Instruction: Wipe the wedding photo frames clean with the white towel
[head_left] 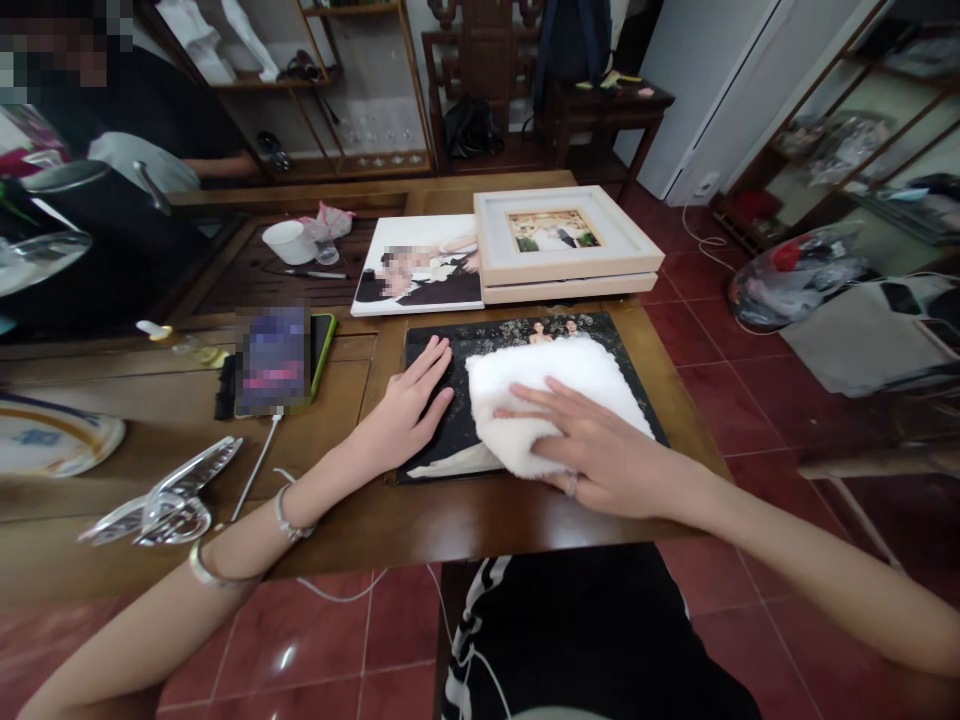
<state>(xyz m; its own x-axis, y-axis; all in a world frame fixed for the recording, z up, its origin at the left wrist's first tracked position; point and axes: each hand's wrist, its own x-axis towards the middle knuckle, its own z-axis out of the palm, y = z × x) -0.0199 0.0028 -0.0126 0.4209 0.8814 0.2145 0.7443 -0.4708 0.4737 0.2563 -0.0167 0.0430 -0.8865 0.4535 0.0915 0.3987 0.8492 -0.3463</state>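
A dark photo print (450,350) lies flat on the wooden table (465,515) in front of me. My left hand (409,400) rests open and flat on the print's left edge, fingers stretched out. My right hand (600,445) lies palm down on a fluffy white cloth (547,395) that covers the middle of the print, fingers extended and pressed on the cloth. Only the print's top, with two small figures, and its left side show around the cloth.
Behind the print lie a white-bordered photo (420,265) and a cream picture frame (562,245). A phone (277,360) with a cable, a white cup (289,242), a plate (52,440) and clear plastic wrap (161,500) sit to the left. Another person (112,110) sits at far left.
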